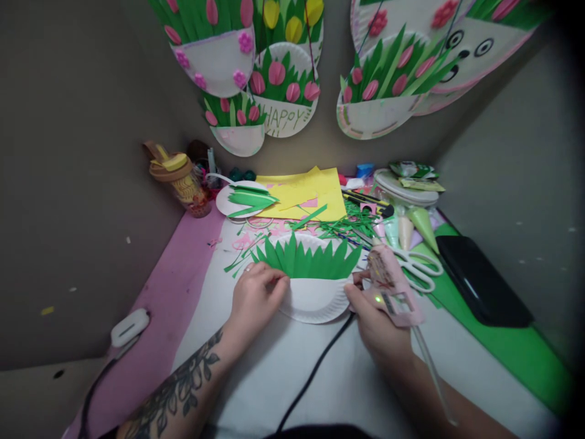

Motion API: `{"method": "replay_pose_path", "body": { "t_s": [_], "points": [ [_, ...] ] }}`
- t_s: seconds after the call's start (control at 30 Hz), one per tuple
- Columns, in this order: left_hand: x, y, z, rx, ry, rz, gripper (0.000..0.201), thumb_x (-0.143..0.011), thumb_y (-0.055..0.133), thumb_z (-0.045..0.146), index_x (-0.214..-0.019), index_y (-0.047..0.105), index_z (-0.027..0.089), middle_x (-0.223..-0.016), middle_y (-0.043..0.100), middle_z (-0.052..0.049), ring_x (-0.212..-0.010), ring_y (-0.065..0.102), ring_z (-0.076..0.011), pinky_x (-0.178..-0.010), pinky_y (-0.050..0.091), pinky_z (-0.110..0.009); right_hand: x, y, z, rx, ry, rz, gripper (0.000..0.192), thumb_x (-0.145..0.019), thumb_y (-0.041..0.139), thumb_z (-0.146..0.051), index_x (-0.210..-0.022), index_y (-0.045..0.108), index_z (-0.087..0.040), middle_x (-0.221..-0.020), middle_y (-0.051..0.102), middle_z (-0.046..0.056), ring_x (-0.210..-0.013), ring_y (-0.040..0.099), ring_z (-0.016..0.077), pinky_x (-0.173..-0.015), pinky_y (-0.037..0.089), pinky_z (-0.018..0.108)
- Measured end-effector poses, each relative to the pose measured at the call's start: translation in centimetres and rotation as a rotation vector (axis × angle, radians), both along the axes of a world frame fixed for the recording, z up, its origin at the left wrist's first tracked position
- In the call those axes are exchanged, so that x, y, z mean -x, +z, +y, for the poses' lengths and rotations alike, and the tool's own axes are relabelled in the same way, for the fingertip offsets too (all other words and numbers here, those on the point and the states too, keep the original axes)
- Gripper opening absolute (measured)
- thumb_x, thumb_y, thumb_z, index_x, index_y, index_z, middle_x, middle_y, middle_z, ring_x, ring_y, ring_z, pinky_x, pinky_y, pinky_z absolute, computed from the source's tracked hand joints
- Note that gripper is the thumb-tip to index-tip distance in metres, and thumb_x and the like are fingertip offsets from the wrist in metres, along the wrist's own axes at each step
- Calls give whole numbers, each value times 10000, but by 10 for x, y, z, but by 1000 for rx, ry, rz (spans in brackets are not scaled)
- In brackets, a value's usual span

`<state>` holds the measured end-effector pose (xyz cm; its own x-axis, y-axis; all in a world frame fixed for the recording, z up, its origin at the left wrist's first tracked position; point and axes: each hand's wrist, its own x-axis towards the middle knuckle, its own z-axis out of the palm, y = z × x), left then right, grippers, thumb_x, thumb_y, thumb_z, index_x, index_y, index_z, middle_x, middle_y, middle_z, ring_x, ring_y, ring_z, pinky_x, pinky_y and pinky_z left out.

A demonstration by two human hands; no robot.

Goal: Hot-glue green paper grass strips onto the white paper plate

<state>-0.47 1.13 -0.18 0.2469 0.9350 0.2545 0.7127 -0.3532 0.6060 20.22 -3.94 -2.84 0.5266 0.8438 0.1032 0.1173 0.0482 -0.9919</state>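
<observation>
In the head view, a white paper plate pocket [315, 299] with a fluted rim lies in front of me, its plain half-plate front facing up. Pointed green paper leaves [311, 259] rise from behind that front. My left hand [259, 291] pinches the pocket's left edge between thumb and curled fingers. At the opposite edge, the thumb and a fingertip of my right hand [379, 329] touch the rim. The same hand also grips a pink hot glue gun [409, 308], its small light lit green; part of its handle is hidden. A clear glue stick [434, 378] juts from its rear.
Yellow paper [326, 189], green paper shreds [359, 222] and white-handled scissors [423, 271] lie beyond the plate. A black case [482, 280] is at right, a tumbler [183, 183] at back left. The black cord [315, 372] runs toward me. Finished plate crafts [384, 116] hang on the wall.
</observation>
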Motion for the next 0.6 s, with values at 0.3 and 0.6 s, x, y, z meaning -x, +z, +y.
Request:
{"method": "replay_pose_path", "body": {
  "t_s": [0.3, 0.6],
  "points": [
    [0, -8, 0, 45, -18, -140, 169, -847, 580, 211, -900, 741, 215, -747, 614, -24, -771, 585, -165, -710, 456, -288, -1, -3, 1, 18, 27, 37, 332, -741, 735, -347, -1038, 634, -238, -915, 633, 22, -853, 602, 202, -789, 494, 343],
    [-5, 1, 3, 168, 24, -274, 203, -803, 617, 192, -967, 737, 200, -700, 559, 11, -651, 522, -119, -622, 438, -240, -3, -6, 1, -11, 66, 12, 613, -784, 718, -294, -1353, 490, -297, -972, 602, 17, -844, 574, 163, -802, 475, 310]
  ]
}}
